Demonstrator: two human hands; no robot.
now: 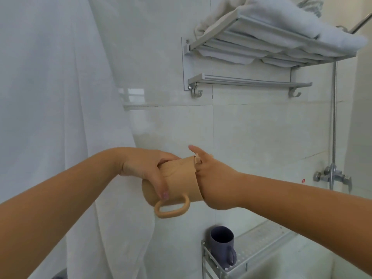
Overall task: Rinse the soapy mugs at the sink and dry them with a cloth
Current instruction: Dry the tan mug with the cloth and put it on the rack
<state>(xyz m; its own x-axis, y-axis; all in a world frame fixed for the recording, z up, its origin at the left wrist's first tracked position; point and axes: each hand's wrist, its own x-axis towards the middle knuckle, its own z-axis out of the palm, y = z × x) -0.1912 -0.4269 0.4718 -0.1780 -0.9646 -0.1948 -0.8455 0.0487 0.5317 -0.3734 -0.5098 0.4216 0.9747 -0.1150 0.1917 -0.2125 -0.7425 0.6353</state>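
Tan mug (177, 182) on its side — handle down, purple mug (222, 245) upright on metal shelf (251, 256)

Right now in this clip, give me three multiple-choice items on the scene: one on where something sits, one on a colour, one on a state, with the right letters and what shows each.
1. Where does the purple mug stand?
A. On the metal shelf at lower right
B. On the towel rack
C. In the left hand

2. What colour is the held mug?
A. White
B. Tan
C. Green

3. How is the held mug oriented?
A. Upright, handle up
B. Upside down on a shelf
C. On its side, handle down

Answers:
1 A: it stands upright on the perforated metal shelf, below the hands.
2 B: its body and loop handle are tan.
3 C: the left hand grips its body, its mouth faces the right hand, whose fingers reach inside, and the handle hangs below.
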